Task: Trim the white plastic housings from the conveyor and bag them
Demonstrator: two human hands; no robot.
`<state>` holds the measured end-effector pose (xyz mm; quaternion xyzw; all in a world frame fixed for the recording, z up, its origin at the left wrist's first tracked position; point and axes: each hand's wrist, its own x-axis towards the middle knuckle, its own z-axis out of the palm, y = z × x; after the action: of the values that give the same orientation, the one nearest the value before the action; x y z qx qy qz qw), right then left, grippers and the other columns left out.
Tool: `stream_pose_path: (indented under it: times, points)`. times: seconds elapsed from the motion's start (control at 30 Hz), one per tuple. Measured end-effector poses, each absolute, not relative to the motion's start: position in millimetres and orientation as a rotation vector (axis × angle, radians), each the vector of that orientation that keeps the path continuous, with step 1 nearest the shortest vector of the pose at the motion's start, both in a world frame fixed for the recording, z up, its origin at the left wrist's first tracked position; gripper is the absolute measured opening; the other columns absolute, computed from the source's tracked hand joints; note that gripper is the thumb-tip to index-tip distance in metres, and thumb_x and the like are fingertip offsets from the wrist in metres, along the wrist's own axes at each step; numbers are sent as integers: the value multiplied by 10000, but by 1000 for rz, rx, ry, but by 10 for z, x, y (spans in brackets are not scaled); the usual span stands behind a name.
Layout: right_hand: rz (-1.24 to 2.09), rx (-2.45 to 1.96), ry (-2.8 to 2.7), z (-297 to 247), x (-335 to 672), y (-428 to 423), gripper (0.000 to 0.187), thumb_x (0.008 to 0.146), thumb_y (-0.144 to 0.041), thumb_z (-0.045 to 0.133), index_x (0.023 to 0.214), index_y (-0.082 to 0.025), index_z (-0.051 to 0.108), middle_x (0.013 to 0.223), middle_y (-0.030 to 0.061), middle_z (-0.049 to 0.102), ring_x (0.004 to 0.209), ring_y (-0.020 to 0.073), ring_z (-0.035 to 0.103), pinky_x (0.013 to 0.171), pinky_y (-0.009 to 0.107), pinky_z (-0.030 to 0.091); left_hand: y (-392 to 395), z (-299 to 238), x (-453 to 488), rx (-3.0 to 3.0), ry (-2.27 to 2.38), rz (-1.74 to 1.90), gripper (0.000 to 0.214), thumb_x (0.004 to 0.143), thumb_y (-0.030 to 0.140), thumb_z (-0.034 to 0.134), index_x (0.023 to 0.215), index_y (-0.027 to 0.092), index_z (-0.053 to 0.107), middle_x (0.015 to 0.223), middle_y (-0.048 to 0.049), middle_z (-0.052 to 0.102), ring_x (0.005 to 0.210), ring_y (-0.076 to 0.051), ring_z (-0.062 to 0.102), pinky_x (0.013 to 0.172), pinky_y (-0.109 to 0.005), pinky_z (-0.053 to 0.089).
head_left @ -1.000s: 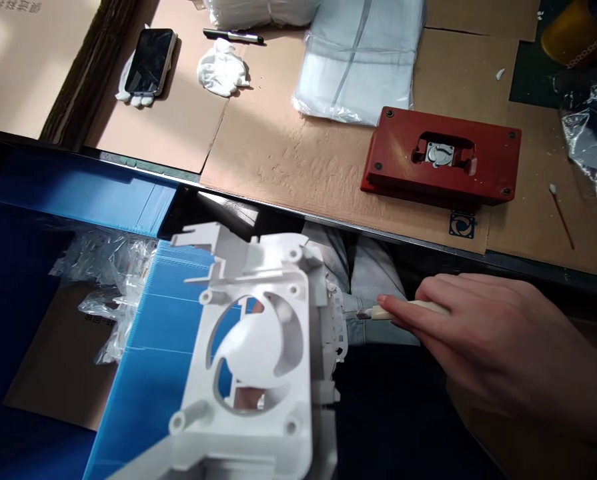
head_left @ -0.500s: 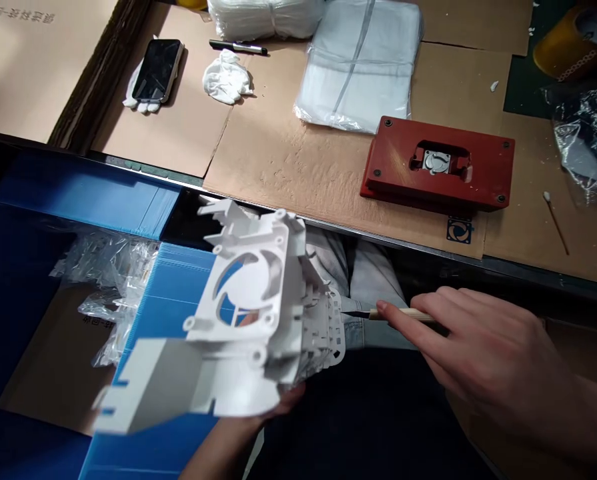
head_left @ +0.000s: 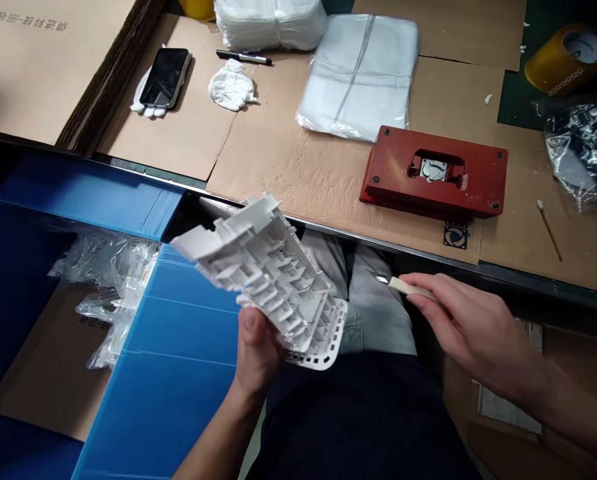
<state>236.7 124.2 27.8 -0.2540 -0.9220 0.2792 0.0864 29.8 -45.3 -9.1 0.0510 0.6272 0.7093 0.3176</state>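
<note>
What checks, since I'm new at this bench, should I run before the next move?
1. Left hand gripping the white plastic part: ok.
2. Right hand holding the knife by its handle: ok.
3. Blade apart from the left hand: ok, a gap shows.
4. Both hands gloved: not ok, they are bare.
5. White plastic part free of burrs: cannot tell, too small to see.

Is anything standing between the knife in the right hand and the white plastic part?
Nothing visible: an open gap separates the knife from the white plastic part, with the trousers below. The left hand holds the part on the side away from the knife.
</note>
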Motion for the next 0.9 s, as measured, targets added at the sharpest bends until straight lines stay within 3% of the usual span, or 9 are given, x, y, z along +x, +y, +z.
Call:
stream_pose_path:
  times: [0.17, 0.3, 0.43, 0.63, 0.73, 0.8, 0.9]
  points:
    - [1319, -1120, -2480, 176, 2354, 1145, 254, 1064, -294, 413, 1120, -243, 655, 870, -3, 675, 799, 126, 657, 719, 240, 521, -168, 159, 340, -171, 1266, 1869, 613, 861, 729, 511, 1167, 240, 719, 1079, -92, 757, 1243, -373, 616, 1002, -504, 543]
    - [1384, -1158, -2353, 146, 2297, 1090, 300, 1012, -362, 547, 1290, -280, 626, 882, 4, 677, 746, 137, 648, 594, 230, 507, -118, 275, 361, -292, 1130, 1819, 638, 923, 702, 398, 1185, 211, 710, 1059, -116, 753, 1224, -376, 628, 973, -521, 557]
    - [1241, -757, -2377, 206, 2214, 1159, 325, 947, -211, 656, 1266, -275, 673, 985, 25, 699, 834, 145, 654, 712, 254, 520, -125, 254, 359, -412, 1057, 1715, 685, 891, 740, 418, 1123, 178, 733, 1013, -133, 761, 1215, -401, 630, 966, -541, 557]
    - [980, -12, -2671, 416, 1948, 1426, 439, 949, -60, 518, 1309, -278, 646, 1115, 55, 687, 1005, 195, 624, 876, 358, 470, -162, 118, 374, -423, 827, 1523, 662, 866, 703, 541, 1234, 172, 685, 1149, -116, 751, 1259, -395, 604, 1065, -538, 491]
    - [946, 386, -2757, 524, 1736, 1509, 400, 987, -143, 479, 1330, -281, 629, 1098, 64, 681, 1017, 212, 595, 904, 403, 429, -164, 103, 431, -446, 839, 1547, 624, 880, 619, 608, 1334, 190, 621, 1229, -92, 730, 1271, -373, 601, 1108, -504, 459]
    - [975, 533, -2761, 566, 1614, 1524, 305, 996, -299, 551, 1276, -265, 667, 1019, 65, 664, 958, 208, 578, 893, 403, 413, -166, 103, 467, -465, 827, 1552, 610, 891, 582, 621, 1365, 198, 597, 1243, -82, 726, 1272, -365, 602, 1115, -486, 455]
    - [1080, 642, -2739, 573, 1507, 1505, 364, 939, -486, 639, 1197, -239, 713, 961, 56, 639, 879, 187, 551, 886, 389, 402, -175, 93, 498, -482, 770, 1538, 599, 900, 588, 607, 1358, 203, 604, 1229, -71, 733, 1277, -365, 597, 1107, -470, 465]
